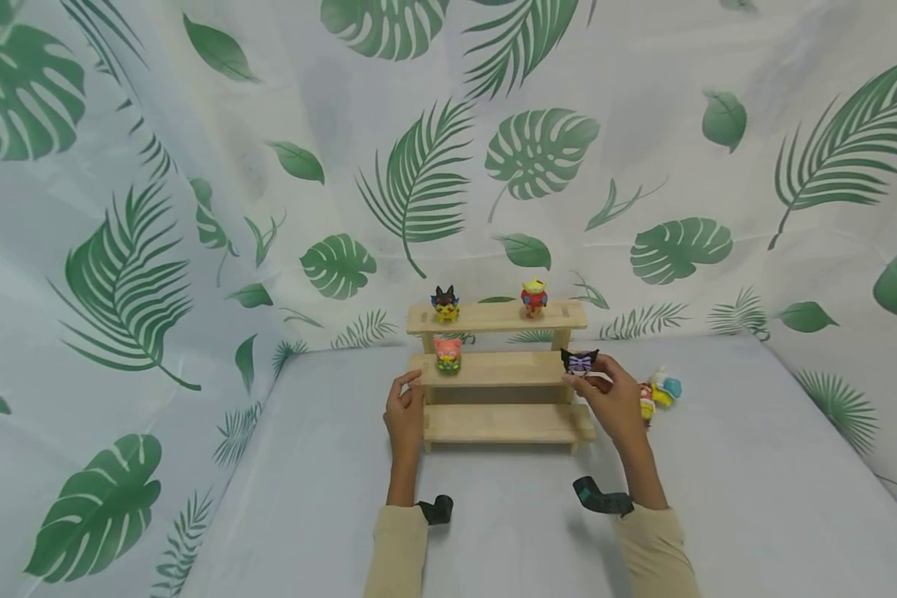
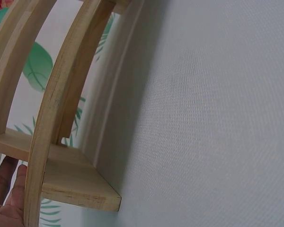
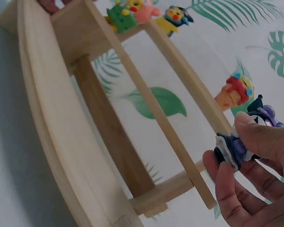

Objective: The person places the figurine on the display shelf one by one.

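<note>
Beige sleeves (image 1: 399,550) reach in, right grip (image 1: 619,403) pinching a purple-black toy (image 1: 579,361) near the middle shelf (image 1: 504,370)'s right end, left grip (image 1: 405,415) loose at its left; toy seems light, stiff, slick, best held by its sides

We count 1 wooden stand (image 1: 504,370) with 3 tiers (image 1: 508,422). We see 6 figurines (image 1: 448,355): 2 on the stand's top tier, 1 on its middle tier, 1 purple-and-black figurine (image 1: 579,361) held at its right end, and 2 on the table (image 1: 732,448) to its right. We count 2 hands, the left hand (image 1: 405,417) at the stand's left end and the right hand (image 1: 617,400) at its right, plus 2 sleeves (image 1: 399,550) and 2 black wrist mounts (image 1: 604,498) in front of it
</note>
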{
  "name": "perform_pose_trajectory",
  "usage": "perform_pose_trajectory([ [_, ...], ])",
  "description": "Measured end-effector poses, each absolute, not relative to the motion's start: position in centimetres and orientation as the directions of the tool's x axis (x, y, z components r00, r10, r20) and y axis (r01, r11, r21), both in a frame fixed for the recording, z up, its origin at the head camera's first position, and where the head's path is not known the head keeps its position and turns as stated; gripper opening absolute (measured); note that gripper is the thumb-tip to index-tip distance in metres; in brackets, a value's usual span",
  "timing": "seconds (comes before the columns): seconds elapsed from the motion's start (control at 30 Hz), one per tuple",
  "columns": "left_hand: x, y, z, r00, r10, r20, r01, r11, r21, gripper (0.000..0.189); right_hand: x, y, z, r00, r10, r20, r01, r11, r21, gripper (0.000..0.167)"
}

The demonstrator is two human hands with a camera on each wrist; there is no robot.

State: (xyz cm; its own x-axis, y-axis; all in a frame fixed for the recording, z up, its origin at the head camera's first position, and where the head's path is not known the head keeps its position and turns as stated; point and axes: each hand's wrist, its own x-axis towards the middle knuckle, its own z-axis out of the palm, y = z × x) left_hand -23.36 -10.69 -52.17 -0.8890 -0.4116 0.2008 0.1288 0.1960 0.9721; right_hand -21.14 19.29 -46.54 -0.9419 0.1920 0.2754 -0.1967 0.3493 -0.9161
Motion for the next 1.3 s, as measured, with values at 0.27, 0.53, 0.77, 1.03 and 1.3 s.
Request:
perform_pose_trajectory([
  [0.27, -23.1, -10.6, -52.0, -0.891, -0.410, 0.195, 0.125, 0.190, 0.974, 0.020, -22.1, 18.2, -46.2, -0.922, 0.215, 0.323, -0.187, 0.485, -0.854, 0.042],
  [0.53, -23.3, -10.7, -52.4, -0.897, -0.401, 0.186, 0.121, 0.184, 0.976, 0.021, -23.1, 17.1, -46.4, -0.922, 0.182, 0.341, -0.210, 0.507, -0.836, 0.042],
  [0.77, -23.4, -10.8, -52.4, -0.899, -0.395, 0.189, 0.125, 0.181, 0.975, 0.020, -23.8, 16.2, -46.6, -0.922, 0.165, 0.350, -0.219, 0.523, -0.824, 0.041],
  [1.03, -23.8, -10.9, -52.6, -0.896, -0.400, 0.191, 0.126, 0.183, 0.975, 0.020, -24.5, 15.6, -47.1, -0.912, 0.184, 0.367, -0.220, 0.537, -0.814, 0.040],
  [1.3, -23.7, -10.9, -52.6, -0.898, -0.397, 0.189, 0.129, 0.173, 0.976, 0.020, -24.9, 15.2, -47.3, -0.915, 0.183, 0.358, -0.214, 0.532, -0.819, 0.040],
])
